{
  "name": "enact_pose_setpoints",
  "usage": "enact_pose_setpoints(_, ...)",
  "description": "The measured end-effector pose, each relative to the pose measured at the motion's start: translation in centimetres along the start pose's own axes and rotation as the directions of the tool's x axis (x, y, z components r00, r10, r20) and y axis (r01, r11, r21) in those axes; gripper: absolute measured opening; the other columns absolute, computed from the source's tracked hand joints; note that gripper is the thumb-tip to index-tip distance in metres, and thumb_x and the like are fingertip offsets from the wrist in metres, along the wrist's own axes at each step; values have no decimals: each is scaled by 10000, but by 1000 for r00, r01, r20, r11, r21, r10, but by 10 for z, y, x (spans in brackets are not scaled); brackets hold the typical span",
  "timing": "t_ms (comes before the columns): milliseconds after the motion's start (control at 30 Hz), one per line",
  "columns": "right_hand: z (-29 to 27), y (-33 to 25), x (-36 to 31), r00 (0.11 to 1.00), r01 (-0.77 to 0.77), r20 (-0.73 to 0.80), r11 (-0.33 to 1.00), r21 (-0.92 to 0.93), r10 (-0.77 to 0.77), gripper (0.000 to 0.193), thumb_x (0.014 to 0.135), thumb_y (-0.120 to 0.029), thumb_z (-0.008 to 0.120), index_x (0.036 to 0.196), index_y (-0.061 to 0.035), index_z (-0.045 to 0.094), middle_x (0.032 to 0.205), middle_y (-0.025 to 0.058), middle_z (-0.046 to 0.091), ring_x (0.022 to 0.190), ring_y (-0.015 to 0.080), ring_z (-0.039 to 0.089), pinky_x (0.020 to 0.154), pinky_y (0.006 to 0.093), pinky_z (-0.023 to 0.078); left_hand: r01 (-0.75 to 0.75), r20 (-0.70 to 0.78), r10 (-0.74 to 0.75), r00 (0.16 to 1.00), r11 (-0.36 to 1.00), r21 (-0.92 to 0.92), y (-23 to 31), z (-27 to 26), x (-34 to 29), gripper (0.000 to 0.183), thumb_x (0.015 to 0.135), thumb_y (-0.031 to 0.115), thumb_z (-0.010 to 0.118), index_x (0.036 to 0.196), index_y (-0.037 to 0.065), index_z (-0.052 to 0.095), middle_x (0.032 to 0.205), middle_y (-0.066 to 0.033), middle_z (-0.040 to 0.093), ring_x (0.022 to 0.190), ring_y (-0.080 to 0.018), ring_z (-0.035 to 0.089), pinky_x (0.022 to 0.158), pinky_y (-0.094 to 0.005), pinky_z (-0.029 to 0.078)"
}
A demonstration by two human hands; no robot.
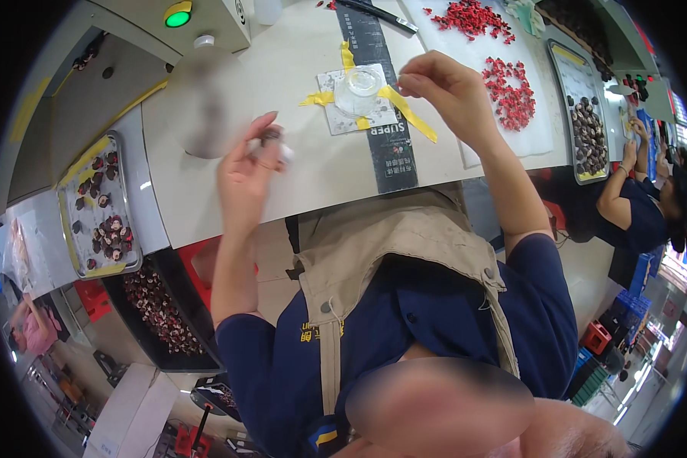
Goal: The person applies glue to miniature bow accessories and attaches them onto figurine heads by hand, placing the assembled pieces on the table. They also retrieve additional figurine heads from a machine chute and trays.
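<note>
My left hand (243, 179) is raised over the left part of the white table, fingers curled around a small dark and white piece (269, 136); blur hides its exact kind. Just right of a clear round dish (357, 90), my right hand (454, 91) is pinched closed. Whatever its fingertips hold, if anything, is too small to make out. The dish sits on a square white tile (336, 120) fixed by strips of yellow tape (408, 114). Beyond my right hand, small red pieces (510, 93) lie in two piles on a white sheet (538, 137).
A black printed strip (391, 160) crosses the table under the tile, with a dark pen-like tool (385, 15) at its far end. Metal trays of dark round pieces stand left (135, 256) and right (604, 172). A blurred bottle (204, 99) stands at left. A co-worker (633, 202) sits right.
</note>
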State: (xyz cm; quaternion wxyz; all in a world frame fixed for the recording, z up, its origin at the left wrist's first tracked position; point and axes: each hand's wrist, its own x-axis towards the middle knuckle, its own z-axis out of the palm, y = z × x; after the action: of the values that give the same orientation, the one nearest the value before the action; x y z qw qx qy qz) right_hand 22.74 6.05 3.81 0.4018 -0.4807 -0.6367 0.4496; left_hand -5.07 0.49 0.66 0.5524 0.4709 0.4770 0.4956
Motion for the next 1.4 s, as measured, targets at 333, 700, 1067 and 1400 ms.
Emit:
enact_pose_setpoints(333, 30, -3, 20, 960, 244, -1, 839, -486, -280, 93, 787, -132, 651, 824, -50, 626, 768, 45, 557, 733, 172, 545, 633, 298, 416, 246, 269, -163, 949, 917, -314, -24, 46, -24, 274, 868, 86, 573, 1127, 0, 551, 1079, -92, 588, 856, -90, 558, 686, -196, 464)
enact_pose_setpoints(700, 39, -1, 32, 903, 361, 53, 684, -633, -427, 73, 757, -96, 649, 768, -50, 594, 732, 55, 545, 736, 243, 493, 673, 343, 406, 265, 295, -168, 941, 906, -329, -26, 43, -23, 295, 871, 99, 577, 1146, -4, 547, 1067, -91, 594, 855, -85, 556, 675, -195, 468)
enact_pose_setpoints(1067, 34, -4, 26, 874, 435, 115, 652, -621, -473, 93, 759, -57, 655, 800, -37, 573, 757, 67, 540, 731, 220, 512, 649, 298, 416, 261, 213, -184, 960, 867, -426, -27, 60, -18, 343, 851, 102, 614, 1171, 14, 530, 1053, -73, 598, 877, -85, 562, 673, -200, 482)
enact_pose_setpoints(1400, 26, -19, -25, 989, 146, 15, 982, -120, -145, 143, 852, -135, 616, 860, -4, 558, 764, 5, 562, 730, 66, 477, 680, 213, 406, 175, 125, -128, 984, 823, -540, -24, 81, -15, 341, 850, 14, 583, 1183, 11, 510, 1086, -89, 588, 907, -84, 573, 696, -184, 498)
